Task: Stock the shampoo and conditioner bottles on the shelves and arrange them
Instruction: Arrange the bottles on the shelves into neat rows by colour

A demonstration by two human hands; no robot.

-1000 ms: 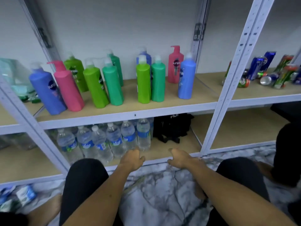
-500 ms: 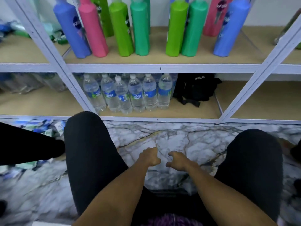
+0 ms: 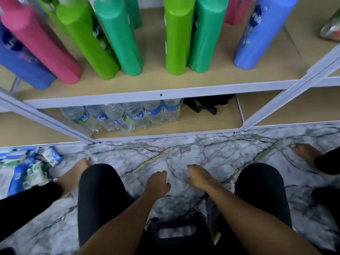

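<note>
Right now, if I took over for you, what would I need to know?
Left hand: loosely curled, holding nothing, above the marble floor.
Right hand: fingers relaxed, holding nothing.
Shampoo and conditioner bottles stand on the upper shelf: blue bottle, pink bottle, lime bottle, green bottle, a lime-and-green pair, another blue bottle.
Done: these are shelved upright.
Left: tidy the row's uneven gaps. A black basket sits between the knees; its contents are unclear.

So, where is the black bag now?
In the head view, the black fabric bag lies on the bottom shelf, just right of the row of clear plastic water bottles.
</note>
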